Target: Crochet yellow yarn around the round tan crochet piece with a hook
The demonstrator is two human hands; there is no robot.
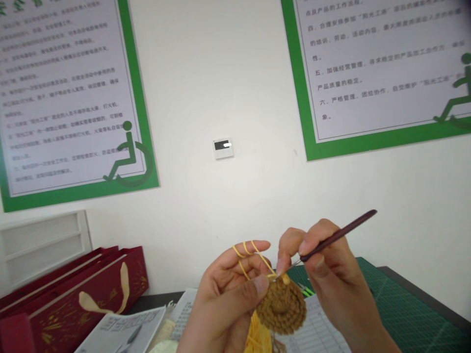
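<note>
My left hand (231, 296) pinches the upper left edge of a round brown crochet piece (281, 309). Yellow yarn (259, 251) winds around its raised index finger and runs down to the edge of the piece. In my right hand (331, 274) is a crochet hook (338, 236) with a dark purple handle, held at a slant. Its metal tip meets the top edge of the piece beside my left thumb, where a little yellow yarn shows. More yellow yarn (257, 336) hangs below the piece, partly hidden by my left hand.
Dark red gift bags (110, 289) with cream handles stand at the left, near printed papers (125, 331). A green cutting mat (405, 309) covers the table at right. Behind, the white wall bears two green-framed posters (142, 122) and a small white panel (222, 148).
</note>
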